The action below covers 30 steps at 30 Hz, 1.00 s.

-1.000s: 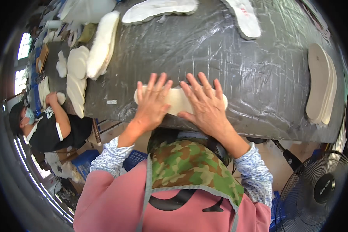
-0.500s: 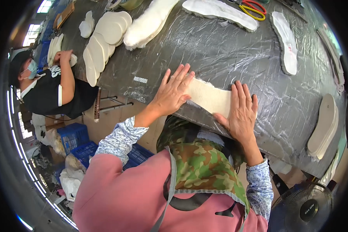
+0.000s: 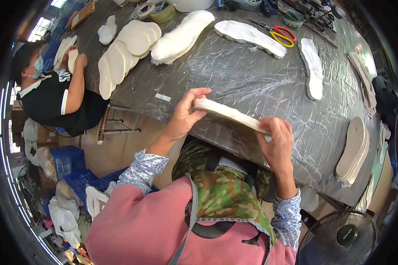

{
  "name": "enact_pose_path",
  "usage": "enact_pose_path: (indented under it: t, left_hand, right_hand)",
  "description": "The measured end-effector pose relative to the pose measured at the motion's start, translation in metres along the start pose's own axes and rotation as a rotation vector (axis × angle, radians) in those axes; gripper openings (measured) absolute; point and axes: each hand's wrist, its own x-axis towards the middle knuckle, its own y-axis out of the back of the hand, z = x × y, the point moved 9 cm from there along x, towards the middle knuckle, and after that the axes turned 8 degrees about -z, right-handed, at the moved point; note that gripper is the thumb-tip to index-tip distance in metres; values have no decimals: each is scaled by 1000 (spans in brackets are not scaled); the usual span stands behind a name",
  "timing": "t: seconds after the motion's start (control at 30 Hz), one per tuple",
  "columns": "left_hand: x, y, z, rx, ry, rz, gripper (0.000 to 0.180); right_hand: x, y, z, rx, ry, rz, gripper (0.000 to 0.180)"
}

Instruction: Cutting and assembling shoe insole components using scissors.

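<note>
Between my two hands, close to the table's near edge, a cream insole with white fluffy pile (image 3: 231,113) is held up on its side, its long edge facing me. My left hand (image 3: 186,111) pinches the left end between thumb and fingers. At the other end, my right hand (image 3: 276,137) grips with the thumb below and the fingers curled over the top. Beyond my hands lie a thick pair of fluffy white insoles (image 3: 181,39), a single fleecy insole (image 3: 250,37) and a narrow white one (image 3: 312,70).
Fanned-out cream insoles (image 3: 119,59) lie at the far left, beige insoles (image 3: 353,150) at the right. Scissors with red and yellow handles (image 3: 282,36) rest at the back. A masked person (image 3: 57,95) works at the left. A black fan (image 3: 340,238) stands lower right, blue crates (image 3: 68,160) lower left.
My hands were lying flat on the insole against the table. Now they grip its ends and have lifted and tilted it onto its side. The person at left has raised a cream piece.
</note>
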Motion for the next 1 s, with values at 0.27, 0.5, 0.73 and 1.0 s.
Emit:
enact_pose_path:
  t: [0.27,0.5,0.73,1.0]
  left_hand:
    - [3,-4,23,239,-181,-24,24]
    - [2,-7,18,93,-211,-46,27]
    - [1,-4,12,74,-212,-30,26]
    - [-2,10,0,-13,-159,16,24]
  right_hand:
    - [-13,8,34,-17,-152,5,36]
    - [-47,-10,83,367,-322,77,28]
    - [-56,-10,78,478,-267,211,29]
    - [-57,-14,69,477,-241,217,31]
